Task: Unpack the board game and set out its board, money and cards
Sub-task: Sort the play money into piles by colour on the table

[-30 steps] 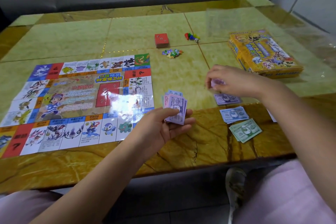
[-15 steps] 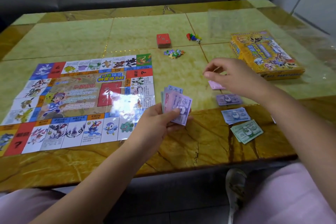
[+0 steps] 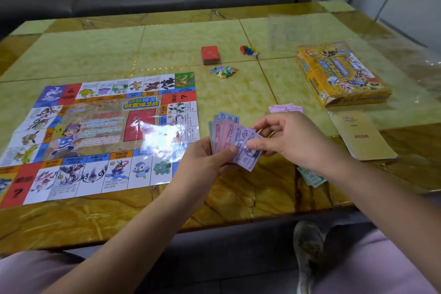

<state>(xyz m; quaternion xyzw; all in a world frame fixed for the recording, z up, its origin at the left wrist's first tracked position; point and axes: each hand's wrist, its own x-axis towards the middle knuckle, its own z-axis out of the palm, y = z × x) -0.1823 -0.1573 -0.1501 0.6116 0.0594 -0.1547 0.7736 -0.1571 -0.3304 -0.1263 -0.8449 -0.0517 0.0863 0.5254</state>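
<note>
Left grip: our left hand (image 3: 207,160) clamps thumb over fingers on the fan of notes (image 3: 226,133), just off the near right corner of the board (image 3: 95,136). We spread it so each colour shows for sorting.
Right grip: our right hand (image 3: 291,141), further right of the board, pinches the top purple note (image 3: 248,154) between thumb and fingertips. We judge this is to peel it off for its own pile.
Green pile (image 3: 310,178): on the tabletop (image 3: 238,198) right of the board, partly hidden under our right wrist; one denomination laid apart.
Board: unfolded flat and face up, so that part looks done.
Booklet (image 3: 360,136): well right of the board, lying flat out of the sorting space.
Pink pile (image 3: 285,108): right of the board, just beyond our right hand, another denomination.
Star tokens (image 3: 224,71): just past the board's far right corner.
Red card deck (image 3: 210,54): beyond that same corner, squared in one stack.
Pawns and die (image 3: 249,50): beyond the same corner, further right.
Box (image 3: 341,74): far right of the board, flat, set clear.
Stage: we judge the money is what remains.
</note>
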